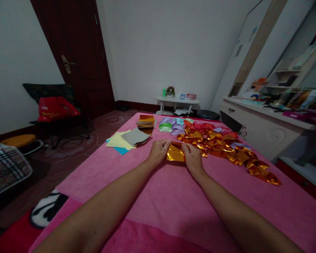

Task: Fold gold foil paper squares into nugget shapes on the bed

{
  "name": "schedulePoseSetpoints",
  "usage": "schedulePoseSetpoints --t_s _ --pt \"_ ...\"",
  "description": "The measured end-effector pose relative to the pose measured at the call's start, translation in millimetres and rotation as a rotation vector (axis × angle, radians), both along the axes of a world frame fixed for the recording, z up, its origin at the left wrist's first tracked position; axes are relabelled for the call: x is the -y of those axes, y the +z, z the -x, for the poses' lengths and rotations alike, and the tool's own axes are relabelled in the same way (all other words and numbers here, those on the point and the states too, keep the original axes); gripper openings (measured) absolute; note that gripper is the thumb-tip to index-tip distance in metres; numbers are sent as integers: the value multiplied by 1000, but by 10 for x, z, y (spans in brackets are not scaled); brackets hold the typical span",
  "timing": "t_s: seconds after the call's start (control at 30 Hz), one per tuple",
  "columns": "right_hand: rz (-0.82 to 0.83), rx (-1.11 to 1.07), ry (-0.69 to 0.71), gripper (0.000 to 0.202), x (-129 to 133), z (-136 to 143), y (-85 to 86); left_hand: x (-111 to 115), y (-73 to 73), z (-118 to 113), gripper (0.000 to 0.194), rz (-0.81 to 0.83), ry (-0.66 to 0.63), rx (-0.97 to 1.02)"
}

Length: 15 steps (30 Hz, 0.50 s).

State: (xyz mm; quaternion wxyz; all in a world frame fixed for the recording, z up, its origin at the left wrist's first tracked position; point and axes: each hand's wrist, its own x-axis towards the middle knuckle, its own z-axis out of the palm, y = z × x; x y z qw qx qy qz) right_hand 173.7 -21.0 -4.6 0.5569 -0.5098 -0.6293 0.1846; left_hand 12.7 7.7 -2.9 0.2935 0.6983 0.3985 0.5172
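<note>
Between my two hands is a shiny gold foil paper point(176, 155), its top edge curled over. My left hand point(158, 152) pinches its left side, and my right hand point(193, 157) grips its right side with the thumb on top. Just beyond my right hand, many crumpled gold foil pieces point(218, 143) spread to the right. Several folded lilac and green papers point(171, 125) lie farther back. To the left of my left hand are flat grey point(135, 136) and yellow sheets point(118, 140), with a stack of gold foil sheets point(146, 121) behind them.
All the papers lie on a pink cloth point(163, 196) covering a raised surface. A small white table point(176, 100) stands by the back wall. Along the right runs a cluttered white dresser point(268, 121). At left are a folding chair with a red bag point(56, 109) and a dark door point(76, 52).
</note>
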Motion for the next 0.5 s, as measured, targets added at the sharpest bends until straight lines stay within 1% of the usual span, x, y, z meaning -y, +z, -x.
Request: schedulePoseSetpoints --t_s 0.1,0.2,0.37,0.5 --pt "86 -124 57 36 8 -42 -33 32 -23 -48 45 44 -10 25" --pt "143 -250 104 33 -4 -68 -88 54 -48 -76 45 52 -16 16" --pt "161 -342 91 27 -25 -71 -102 44 -73 -97 43 73 -6 33" --pt "170 -414 117 22 -33 -66 -62 -33 -86 -75 41 136 54 101"
